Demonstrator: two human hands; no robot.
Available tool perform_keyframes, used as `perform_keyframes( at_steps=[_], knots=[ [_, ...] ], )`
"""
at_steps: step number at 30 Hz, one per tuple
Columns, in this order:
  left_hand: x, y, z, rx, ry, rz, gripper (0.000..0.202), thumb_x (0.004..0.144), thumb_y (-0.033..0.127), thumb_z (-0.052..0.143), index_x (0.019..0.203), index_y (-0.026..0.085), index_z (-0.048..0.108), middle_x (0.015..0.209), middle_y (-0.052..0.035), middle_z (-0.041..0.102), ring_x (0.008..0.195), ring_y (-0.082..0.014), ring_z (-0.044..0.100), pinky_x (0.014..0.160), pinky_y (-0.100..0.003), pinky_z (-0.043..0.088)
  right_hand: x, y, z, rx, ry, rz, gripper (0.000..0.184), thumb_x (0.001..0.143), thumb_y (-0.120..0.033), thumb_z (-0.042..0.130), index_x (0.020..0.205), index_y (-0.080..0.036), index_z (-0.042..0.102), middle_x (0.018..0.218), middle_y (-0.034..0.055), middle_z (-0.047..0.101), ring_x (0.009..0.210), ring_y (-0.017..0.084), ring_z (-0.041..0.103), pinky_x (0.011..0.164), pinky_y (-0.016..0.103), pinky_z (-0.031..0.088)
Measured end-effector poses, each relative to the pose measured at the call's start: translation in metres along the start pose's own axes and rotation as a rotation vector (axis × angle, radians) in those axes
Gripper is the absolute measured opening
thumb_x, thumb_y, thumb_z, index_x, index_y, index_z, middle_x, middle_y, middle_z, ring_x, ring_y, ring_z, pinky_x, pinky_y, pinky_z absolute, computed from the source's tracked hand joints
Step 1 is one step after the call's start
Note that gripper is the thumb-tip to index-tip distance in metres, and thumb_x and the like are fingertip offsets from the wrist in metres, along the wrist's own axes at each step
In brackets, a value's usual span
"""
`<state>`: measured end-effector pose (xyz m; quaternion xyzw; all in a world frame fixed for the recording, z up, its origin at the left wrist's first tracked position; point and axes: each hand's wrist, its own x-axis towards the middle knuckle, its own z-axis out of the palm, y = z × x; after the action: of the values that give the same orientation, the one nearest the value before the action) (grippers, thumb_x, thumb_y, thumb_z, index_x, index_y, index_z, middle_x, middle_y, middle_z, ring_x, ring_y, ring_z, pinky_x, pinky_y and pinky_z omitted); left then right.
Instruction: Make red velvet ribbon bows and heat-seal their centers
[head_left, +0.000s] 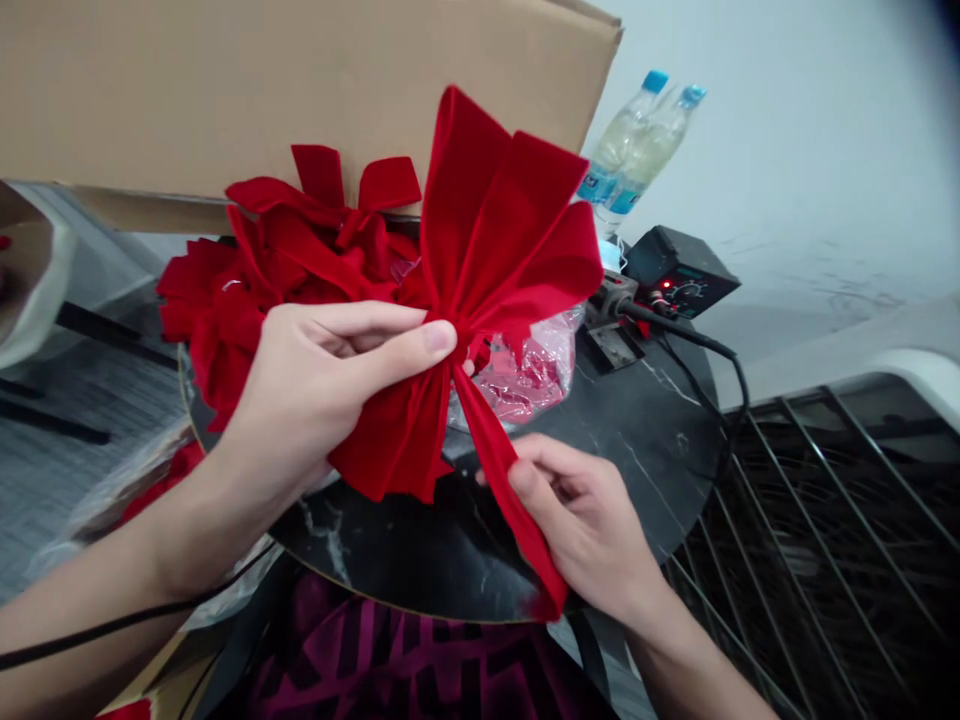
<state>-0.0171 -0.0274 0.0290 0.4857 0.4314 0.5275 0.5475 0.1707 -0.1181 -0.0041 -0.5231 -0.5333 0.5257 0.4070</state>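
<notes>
Closest to my camera is a dark shirt [420, 650] with a magenta print, just below both hands. On my feed, the left hand [315, 400] comes in from the lower left, its fingers [375, 328] closed, pinching the gathered centre of a red velvet bow [480, 230] against the thumb [439, 340]. The right hand [581, 525] sits lower and to the right of those fingers. Its fingers [544, 470] are closed on the bow's long tail [517, 520], which runs down from the centre and past the right hand.

The bow's loops fan upward from the left fingers. Behind them, up and to the left, lies a heap of more red bows [300, 250], and just right of the left fingers I see a clear plastic bag [525, 380] with red showing through it. Under both hands is a round, black, marble-patterned bench [645, 440].

Above the heap sits a cardboard box [262, 90]. Up and right of the right fingers are two water bottles [637, 140] with blue caps, and a soldering station [679, 272] with lit red lights. Off to the right of those fingers is a metal grille [825, 530]. A black cord [112, 625] crosses the left forearm [150, 530].
</notes>
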Motion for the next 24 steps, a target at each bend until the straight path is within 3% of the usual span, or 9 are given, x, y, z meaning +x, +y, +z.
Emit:
perform_keyframes(
  at_steps=[3,6,8,10,13,14,18,21,24],
  knots=[
    [0.008,0.009,-0.007,0.022,0.012,0.036,0.007,0.078,0.026,0.085,0.084,0.023,0.085,0.081,0.0007,0.082,0.072,-0.0135,0.077,0.064,-0.014,0.061,-0.021,0.008,-0.019,0.019,-0.198,0.202,0.023,0.097,-0.042,0.064,0.089,-0.021,0.059,0.057,-0.0087,0.045,0.043,0.004,0.039,0.04,0.016,0.026],
    [0.016,0.011,-0.013,0.063,-0.03,0.001,0.009,0.075,0.025,0.087,0.083,0.024,0.085,0.076,0.0009,0.081,0.068,-0.0156,0.077,0.061,-0.017,0.061,-0.04,0.009,-0.047,-0.086,-0.499,0.441,0.02,0.098,-0.04,0.063,0.092,-0.021,0.059,0.066,-0.0051,0.064,0.036,0.003,0.045,0.034,0.014,0.027],
    [0.019,0.008,-0.015,0.105,-0.089,-0.048,0.013,0.07,0.027,0.09,0.082,0.024,0.085,0.075,0.0005,0.081,0.066,-0.0174,0.077,0.059,-0.018,0.061,-0.047,0.005,-0.066,-0.248,-0.666,0.452,0.019,0.097,-0.037,0.064,0.089,-0.019,0.065,0.071,-0.001,0.071,0.038,0.003,0.05,0.035,0.013,0.032],
    [0.021,0.004,-0.015,0.136,-0.134,-0.071,0.016,0.067,0.029,0.092,0.081,0.025,0.085,0.075,0.0001,0.082,0.068,-0.019,0.078,0.061,-0.02,0.062,-0.047,-0.002,-0.079,-0.371,-0.492,0.297,0.015,0.095,-0.033,0.067,0.09,-0.019,0.071,0.068,-0.0005,0.071,0.04,0.005,0.056,0.037,0.013,0.039],
    [0.02,-0.002,-0.012,0.171,-0.175,-0.062,0.017,0.066,0.03,0.092,0.08,0.026,0.085,0.075,0.0011,0.081,0.071,-0.0188,0.078,0.067,-0.021,0.063,-0.032,-0.015,-0.076,-0.34,0.172,-0.067,0.013,0.095,-0.033,0.068,0.099,-0.021,0.072,0.069,0.0002,0.072,0.045,0.009,0.063,0.04,0.017,0.048],
    [0.019,-0.003,-0.01,0.187,-0.186,-0.053,0.016,0.066,0.03,0.092,0.08,0.026,0.085,0.075,0.0018,0.081,0.072,-0.0183,0.078,0.068,-0.02,0.063,-0.022,-0.019,-0.069,-0.287,0.31,-0.153,0.016,0.095,-0.035,0.069,0.102,-0.021,0.07,0.072,0.0011,0.074,0.047,0.011,0.065,0.042,0.019,0.051],
    [0.01,-0.002,-0.004,0.271,-0.249,-0.01,0.014,0.07,0.024,0.089,0.083,0.028,0.086,0.078,0.0044,0.082,0.074,-0.0164,0.079,0.067,-0.016,0.062,0.023,-0.027,-0.032,-0.068,0.36,-0.227,0.044,0.076,-0.035,0.087,0.111,-0.023,0.064,0.085,0.0013,0.076,0.058,0.015,0.071,0.052,0.025,0.06],
    [0.005,0.0,-0.004,0.304,-0.268,0.022,0.018,0.071,0.018,0.087,0.085,0.028,0.086,0.077,0.006,0.082,0.071,-0.0153,0.078,0.063,-0.014,0.061,0.048,-0.022,-0.015,0.145,0.317,-0.242,0.029,0.081,-0.031,0.083,0.099,-0.02,0.064,0.077,-0.0003,0.073,0.059,0.015,0.071,0.055,0.025,0.059],
    [0.004,0.0,-0.007,0.325,-0.275,0.03,0.021,0.071,0.015,0.087,0.087,0.029,0.086,0.078,0.0065,0.082,0.071,-0.0147,0.078,0.063,-0.013,0.061,0.06,-0.014,-0.013,0.308,0.306,-0.23,0.021,0.086,-0.03,0.077,0.101,-0.02,0.066,0.072,-0.0021,0.072,0.057,0.012,0.068,0.056,0.023,0.058]
  ],
)
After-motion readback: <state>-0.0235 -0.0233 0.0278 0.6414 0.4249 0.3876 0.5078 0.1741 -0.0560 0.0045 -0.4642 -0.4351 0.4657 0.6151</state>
